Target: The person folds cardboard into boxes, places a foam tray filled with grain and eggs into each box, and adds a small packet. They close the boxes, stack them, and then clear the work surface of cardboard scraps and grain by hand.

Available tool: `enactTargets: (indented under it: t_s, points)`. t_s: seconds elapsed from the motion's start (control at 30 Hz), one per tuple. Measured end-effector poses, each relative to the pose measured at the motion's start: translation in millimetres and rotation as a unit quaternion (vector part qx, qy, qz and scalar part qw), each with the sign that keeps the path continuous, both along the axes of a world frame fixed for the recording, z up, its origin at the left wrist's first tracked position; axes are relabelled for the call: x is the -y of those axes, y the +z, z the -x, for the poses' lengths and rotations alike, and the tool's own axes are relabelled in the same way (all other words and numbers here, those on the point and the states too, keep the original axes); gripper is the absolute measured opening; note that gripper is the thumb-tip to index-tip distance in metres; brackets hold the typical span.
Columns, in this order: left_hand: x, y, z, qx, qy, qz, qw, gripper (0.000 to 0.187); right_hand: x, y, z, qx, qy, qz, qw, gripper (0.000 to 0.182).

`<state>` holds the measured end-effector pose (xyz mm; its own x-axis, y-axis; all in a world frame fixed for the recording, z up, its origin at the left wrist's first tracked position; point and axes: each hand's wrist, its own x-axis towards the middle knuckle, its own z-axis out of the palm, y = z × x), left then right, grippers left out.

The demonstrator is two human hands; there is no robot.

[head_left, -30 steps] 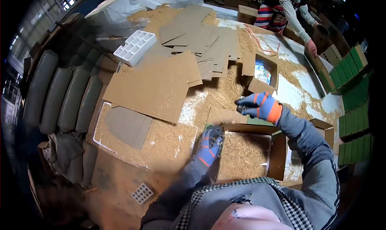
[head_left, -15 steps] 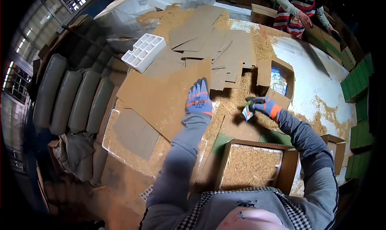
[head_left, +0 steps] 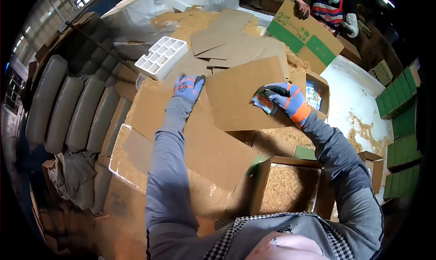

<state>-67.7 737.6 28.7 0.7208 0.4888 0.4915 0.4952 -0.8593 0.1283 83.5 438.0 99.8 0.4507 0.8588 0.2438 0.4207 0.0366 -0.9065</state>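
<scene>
My left hand, in a blue-grey and orange glove, lies on a large cardboard sheet on the left. Its fingers are apart but partly blurred, close to the left corner of a second cardboard sheet. That second sheet slants between my hands, overlapping the first. In my right hand, also gloved, are small colourful packets, pinched over the second sheet's right part. Whether these fingers also touch the sheet is hidden. An open box with colourful packets stands just right of this hand.
Nearest my body is an open carton filled with shavings. A white compartment tray sits at the back left, beside more flat cardboard. Across the table a person holds a green-printed carton. Green boxes line the right.
My left hand has moved left. My right hand, still with packets, has moved up and left over the cardboard. A sheet now slants between them. The other person has raised a carton.
</scene>
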Motion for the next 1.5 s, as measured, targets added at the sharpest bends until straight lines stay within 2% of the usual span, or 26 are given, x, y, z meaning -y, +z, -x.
enactTargets:
  t_s: [0.03,0.07,0.1,0.13,0.2,0.23,0.27,0.3,0.37,0.47,0.5,0.53,0.57,0.7,0.8,0.9,0.97,1.0,1.07,1.13,1.2,1.23,1.3,1.37,1.4,1.5]
  points:
    - [-9.1,-11.0,-8.4,-0.091,-0.033,0.161,0.982,0.054,7.7,12.4,5.7,0.057,0.022,0.012,0.998,0.025]
    - [-16.7,-27.7,-17.7,-0.086,-0.045,0.162,0.982,0.054,15.0,22.5,12.1,0.113,0.042,0.023,0.992,0.026]
    - [-25.5,-48.9,-27.6,0.098,0.013,0.325,0.941,0.05,19.5,29.7,18.5,0.321,0.051,-0.031,0.945,0.028]
    - [-35.1,-65.5,-37.4,0.267,0.069,0.473,0.837,0.048,23.5,36.0,26.8,0.493,0.059,-0.051,0.867,0.032]
    - [-73.0,-91.8,-40.1,0.551,0.003,0.611,0.568,0.041,50.9,39.0,47.4,0.441,-0.029,0.008,0.897,0.033]
    - [-62.2,-77.9,-37.0,0.573,0.038,0.515,0.637,0.04,48.9,49.9,39.3,0.536,-0.018,-0.044,0.843,0.034]
    - [-50.8,-61.5,-32.7,0.584,0.07,0.411,0.697,0.04,62.6,40.7,24.8,0.398,-0.092,-0.12,0.905,0.029]
    - [-72.6,-63.7,-34.1,0.613,0.018,0.432,0.661,0.039,65.5,23.0,6.5,0.117,-0.132,-0.162,0.971,0.026]
    - [-93.3,-43.6,-46.3,0.656,-0.084,0.428,0.616,0.042,60.1,2.9,-46.8,-0.099,-0.194,-0.045,0.975,0.029]
    - [-26.2,88.8,-28.7,0.658,-0.142,0.352,0.65,0.028,86.0,-47.4,-111.6,-0.057,-0.238,0.052,0.968,0.03]
    - [6.7,122.2,-16.4,0.631,-0.184,0.265,0.705,0.019,101.2,-31.5,-93.7,-0.108,-0.231,-0.02,0.967,0.032]
    - [63.3,160.0,2.3,0.599,-0.297,0.324,0.67,0.022,115.3,-1.7,-67.4,-0.157,-0.225,-0.092,0.957,0.033]
    - [99.3,175.3,15.7,0.55,-0.32,0.309,0.707,0.032,130.9,20.1,-41.6,-0.193,-0.201,-0.132,0.951,0.037]
    - [170.2,181.3,26.6,0.476,-0.426,0.361,0.679,0.032,147.0,61.7,13.6,0.137,-0.026,-0.146,0.979,0.029]
    - [206.3,164.2,19.0,0.488,-0.43,0.522,0.551,0.023,135.6,73.0,50.3,-0.013,-0.04,-0.117,0.992,0.028]
    - [217.3,157.1,15.3,0.537,-0.405,0.481,0.562,0.02,122.5,35.2,32.6,0.231,-0.105,-0.067,0.965,0.025]
    - [241.5,158.7,31.6,0.549,-0.387,0.441,0.595,0.021,130.8,7.5,5.9,0.083,-0.188,-0.109,0.973,0.028]
    - [263.5,163.3,46.3,0.528,-0.368,0.357,0.676,0.026,140.9,7.8,-4.7,0.007,-0.222,-0.137,0.965,0.029]
    - [286.4,140.7,76.6,0.461,-0.383,0.301,0.742,0.022,184.3,39.3,-17.9,0.123,-0.309,-0.165,0.928,0.025]
    - [315.3,123.0,105.1,0.445,-0.427,0.412,0.671,0.015,259.3,71.2,-29.5,0.345,-0.365,-0.182,0.846,0.026]
    - [323.9,84.5,114.5,0.3,-0.553,0.456,0.629,0.019,330.7,79.7,-35.9,0.192,-0.3,-0.276,0.893,0.029]
    - [328.7,67.1,108.5,0.181,-0.579,0.393,0.691,0.021,348.8,78.8,-25.3,0.127,-0.297,-0.289,0.901,0.03]
    - [327.8,31.0,88.1,-0.08,-0.6,0.28,0.745,0.023,334.6,90.5,32.1,0.221,-0.262,-0.225,0.912,0.027]
    - [327.4,28.8,63.0,-0.254,-0.613,0.162,0.73,0.022,309.5,88.2,84.6,0.229,-0.042,-0.089,0.968,0.024]
    - [326.4,25.3,48.3,-0.26,-0.616,0.156,0.727,0.022,296.5,69.1,97.0,0.42,0.024,-0.009,0.907,0.023]
    - [330.9,11.1,16.5,-0.45,-0.548,-0.168,0.685,0.025,279.0,-38.7,141.6,0.44,0.128,0.333,0.824,0.042]
